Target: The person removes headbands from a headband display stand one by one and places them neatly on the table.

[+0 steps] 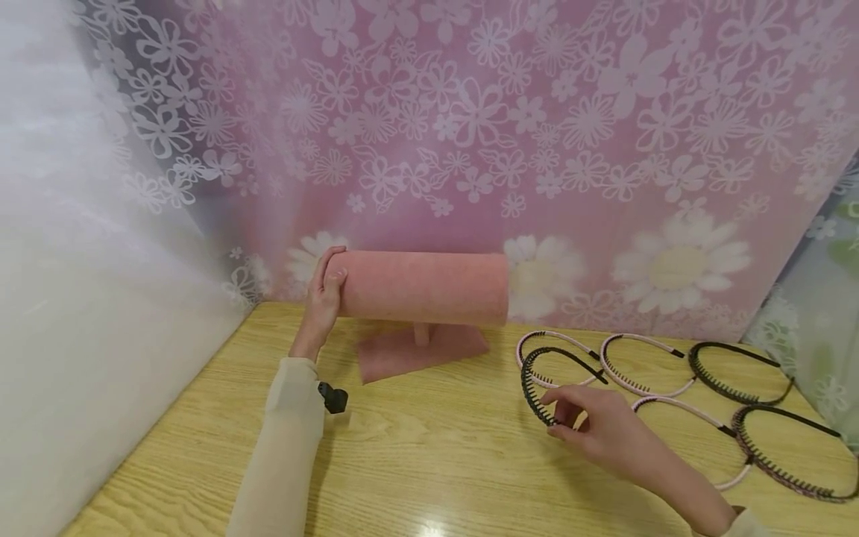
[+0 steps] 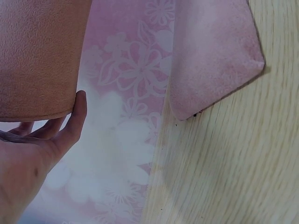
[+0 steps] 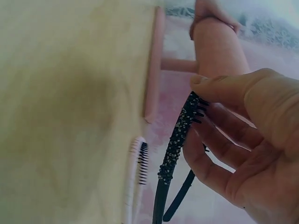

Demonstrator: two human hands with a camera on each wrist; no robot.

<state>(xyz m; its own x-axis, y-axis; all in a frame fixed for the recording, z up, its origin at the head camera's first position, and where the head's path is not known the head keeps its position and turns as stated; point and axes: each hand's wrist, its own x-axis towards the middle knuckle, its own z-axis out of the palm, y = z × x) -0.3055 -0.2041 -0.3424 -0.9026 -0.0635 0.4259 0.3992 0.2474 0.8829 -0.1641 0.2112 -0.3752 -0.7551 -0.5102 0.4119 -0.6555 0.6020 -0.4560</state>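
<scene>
A pink fabric-covered display roll (image 1: 423,287) stands on a short post above a flat pink base (image 1: 429,352). My left hand (image 1: 325,294) grips the roll's left end, thumb in front; in the left wrist view the fingers curl over the edge of the roll (image 2: 39,56). To the right of the base, my right hand (image 1: 607,432) pinches a black toothed headband between thumb and fingers, raised above the table. Seen from the right wrist, this headband (image 3: 176,140) is covered with small beads along its band, and its teeth face my fingers.
Several more toothed headbands lie on the wooden table (image 1: 416,447) at the right, among them a pink one (image 1: 654,342) and a black one (image 1: 734,347). A flowered pink curtain (image 1: 403,149) hangs behind the roll, with a whitish sheet (image 1: 101,261) at left.
</scene>
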